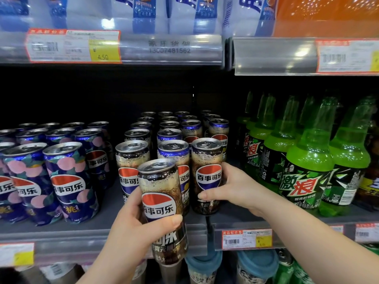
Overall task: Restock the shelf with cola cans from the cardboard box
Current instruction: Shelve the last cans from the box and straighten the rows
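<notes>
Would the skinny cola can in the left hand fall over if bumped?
Probably: the cola can is tall and narrow, so a high bump could tip it. Lying down, its round body would likely roll. Its top looks unopened, so probably full and heavy.

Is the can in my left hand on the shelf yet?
No. The left hand holds the can in front of the shelf, its base below the front edge.

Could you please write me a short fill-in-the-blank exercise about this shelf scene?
The right hand grips a standing cola can on the ____.
The left hand holds just ____ tilted cola can in the air.
The soft-drink bottles at the right are ____.
The yellow price tag above reads ____.
Missing words: shelf, one, green, 4.50.
</notes>
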The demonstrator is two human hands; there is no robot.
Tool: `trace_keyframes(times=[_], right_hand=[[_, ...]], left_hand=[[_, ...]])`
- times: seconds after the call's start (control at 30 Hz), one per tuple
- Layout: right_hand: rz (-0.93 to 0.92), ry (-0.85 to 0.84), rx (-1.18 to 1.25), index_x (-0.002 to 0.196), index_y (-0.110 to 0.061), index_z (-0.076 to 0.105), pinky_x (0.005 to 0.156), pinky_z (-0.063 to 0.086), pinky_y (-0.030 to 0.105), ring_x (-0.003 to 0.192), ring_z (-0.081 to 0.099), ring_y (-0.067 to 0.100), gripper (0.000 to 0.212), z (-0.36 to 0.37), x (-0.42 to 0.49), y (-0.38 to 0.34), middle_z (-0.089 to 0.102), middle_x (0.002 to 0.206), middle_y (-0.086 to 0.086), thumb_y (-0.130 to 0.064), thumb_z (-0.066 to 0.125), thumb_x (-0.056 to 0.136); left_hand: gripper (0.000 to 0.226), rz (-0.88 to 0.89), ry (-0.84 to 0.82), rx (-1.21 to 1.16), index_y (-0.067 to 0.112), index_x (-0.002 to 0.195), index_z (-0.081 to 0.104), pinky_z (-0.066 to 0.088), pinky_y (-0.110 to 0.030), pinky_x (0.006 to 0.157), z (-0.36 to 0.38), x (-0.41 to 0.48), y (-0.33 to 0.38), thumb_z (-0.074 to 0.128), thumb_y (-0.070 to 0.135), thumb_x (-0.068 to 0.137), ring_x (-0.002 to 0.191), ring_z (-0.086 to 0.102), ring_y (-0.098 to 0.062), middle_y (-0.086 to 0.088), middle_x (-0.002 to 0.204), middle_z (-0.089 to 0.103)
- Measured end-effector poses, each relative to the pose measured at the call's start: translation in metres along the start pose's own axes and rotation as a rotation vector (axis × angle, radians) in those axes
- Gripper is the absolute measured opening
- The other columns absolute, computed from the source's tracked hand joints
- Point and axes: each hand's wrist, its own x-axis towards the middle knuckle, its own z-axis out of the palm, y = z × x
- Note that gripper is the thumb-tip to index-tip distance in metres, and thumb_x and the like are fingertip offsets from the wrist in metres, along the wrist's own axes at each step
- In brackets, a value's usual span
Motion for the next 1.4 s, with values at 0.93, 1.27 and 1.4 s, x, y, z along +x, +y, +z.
trace_keyframes(times=[0.93,1.27,1.4], right_hand=[[0.008,0.084,0.151,0.139,-0.018,0.036,0.092,0.045,0.028,0.116,0.052,0.018,0.07,-0.002,0.06,0.002,0.054,0.131,0.003,-0.004,0.066,0.077],[0.09,0.668,0.067,0.135,-0.013,0.037,0.098,0.047,0.042,0.115,0.054,0.03,0.087,-0.018,0.114,0.008,0.048,0.133,0.013,-0.028,0.082,0.062],[0.115,0.615,0.065,0.128,-0.012,0.043,0.094,0.051,0.046,0.109,0.058,0.031,0.081,-0.017,0.125,0.017,0.056,0.124,0.015,-0.026,0.083,0.06]], left_hand=[[0.077,-0.001,-0.021,0.026,0.045,0.077,0.07,0.053,-0.015,0.053,-0.002,0.0,0.001,0.088,0.042,0.003,0.072,0.071,-0.007,0.008,0.082,0.076],[0.095,-0.023,-0.042,0.013,0.031,0.088,0.07,0.054,-0.017,0.051,-0.002,0.001,0.001,0.088,0.045,-0.005,0.07,0.071,-0.009,0.002,0.083,0.076],[0.098,-0.038,-0.049,0.006,0.029,0.091,0.07,0.055,-0.02,0.052,-0.004,0.002,-0.001,0.089,0.042,-0.004,0.071,0.072,-0.012,-0.002,0.084,0.076]])
